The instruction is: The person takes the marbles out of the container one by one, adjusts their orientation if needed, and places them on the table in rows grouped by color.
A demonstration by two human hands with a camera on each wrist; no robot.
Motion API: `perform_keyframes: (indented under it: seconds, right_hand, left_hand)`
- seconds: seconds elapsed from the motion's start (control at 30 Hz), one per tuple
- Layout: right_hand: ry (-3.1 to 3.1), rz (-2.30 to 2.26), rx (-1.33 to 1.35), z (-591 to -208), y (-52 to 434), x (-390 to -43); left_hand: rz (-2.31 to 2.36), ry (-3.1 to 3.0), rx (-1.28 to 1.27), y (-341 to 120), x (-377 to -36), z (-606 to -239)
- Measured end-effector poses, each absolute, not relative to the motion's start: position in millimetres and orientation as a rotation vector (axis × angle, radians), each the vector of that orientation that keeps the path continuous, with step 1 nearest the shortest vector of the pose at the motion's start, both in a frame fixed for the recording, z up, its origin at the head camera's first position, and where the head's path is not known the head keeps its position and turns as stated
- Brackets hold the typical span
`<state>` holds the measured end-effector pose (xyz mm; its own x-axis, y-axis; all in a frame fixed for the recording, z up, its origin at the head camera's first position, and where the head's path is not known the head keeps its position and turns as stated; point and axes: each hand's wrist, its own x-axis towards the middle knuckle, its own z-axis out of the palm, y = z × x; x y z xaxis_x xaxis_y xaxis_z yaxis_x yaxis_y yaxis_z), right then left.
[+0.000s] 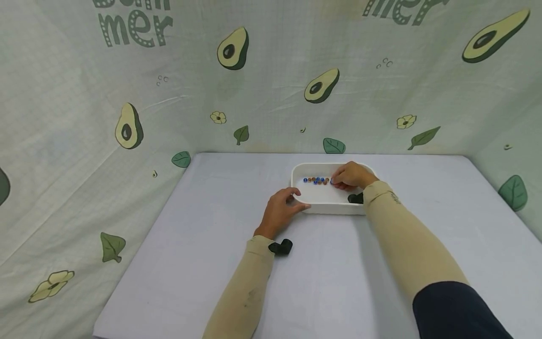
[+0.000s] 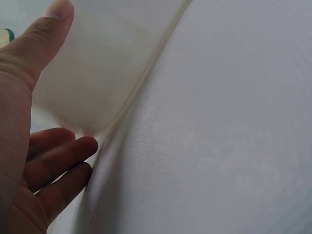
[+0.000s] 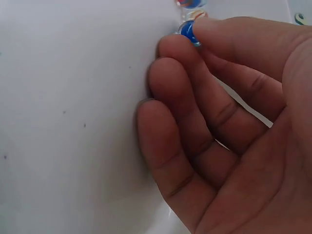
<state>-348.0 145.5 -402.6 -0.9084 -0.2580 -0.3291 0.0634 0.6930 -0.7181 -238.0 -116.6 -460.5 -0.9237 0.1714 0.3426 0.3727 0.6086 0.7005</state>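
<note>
A white tray (image 1: 334,208) lies on the table and holds a double row of blue and amber glass marbles (image 1: 315,181). My right hand (image 1: 350,176) reaches into it at the right end of the row. Its thumb and index finger pinch a blue marble (image 3: 188,32), while the other fingertips rest on the tray floor. At the tray's front left corner, my left hand (image 1: 281,210) grips the wall, thumb on the front side and fingers round the left. The left wrist view shows its loosely bent fingers (image 2: 61,165) against the tray's lower edge.
White cloth covers the table (image 1: 237,197). A fabric backdrop (image 1: 271,94) with avocado prints hangs behind and along both sides. A black wrist camera (image 1: 281,247) sits on the left sleeve, and another (image 1: 355,198) shows beside the right wrist, over the tray.
</note>
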Motion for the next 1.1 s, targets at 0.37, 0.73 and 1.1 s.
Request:
perform_keyframes:
  seconds: [0.37,0.73,1.1]
  right_hand:
    - [2.486,-1.16,-0.275,-379,149,-347]
    - [2.359,-1.467,-0.24,-376,156,-336]
    - [2.291,-1.667,-0.252,-372,160,-328]
  left_hand:
    - [-1.205,-2.601,-0.455,-116,-237,-459]
    - [-1.225,-2.62,-0.441,-115,-235,-458]
    - [-1.228,-2.595,-0.461,-116,-236,-460]
